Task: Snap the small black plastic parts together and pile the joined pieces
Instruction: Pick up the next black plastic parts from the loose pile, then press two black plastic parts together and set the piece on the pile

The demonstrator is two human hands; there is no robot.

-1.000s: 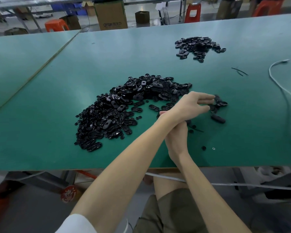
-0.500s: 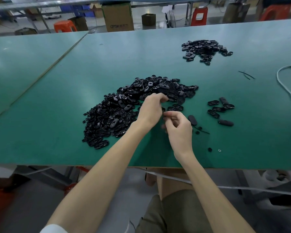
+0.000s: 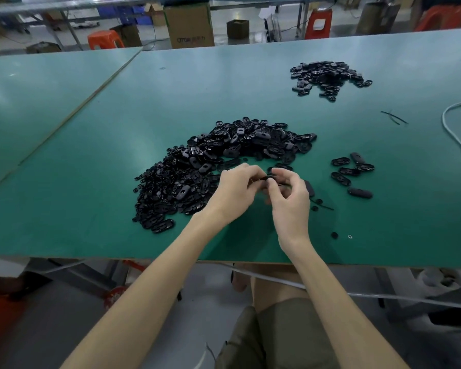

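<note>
While your left hand (image 3: pixel 237 191) and right hand (image 3: pixel 290 201) pinch small black plastic part (image 3: pixel 268 178) between them above green table (image 3: pixel 91 169), loose black heap (image 3: pixel 210 166) lies just behind; brown cardboard box (image 3: pixel 189 25) beyond, contents hidden.

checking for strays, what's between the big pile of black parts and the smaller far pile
Head view shows only bare green table between the big pile and the smaller far pile.

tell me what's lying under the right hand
One black oval part pokes out from beneath the right hand, lying on the green table. Whatever else lies there is covered by the hand.
</note>
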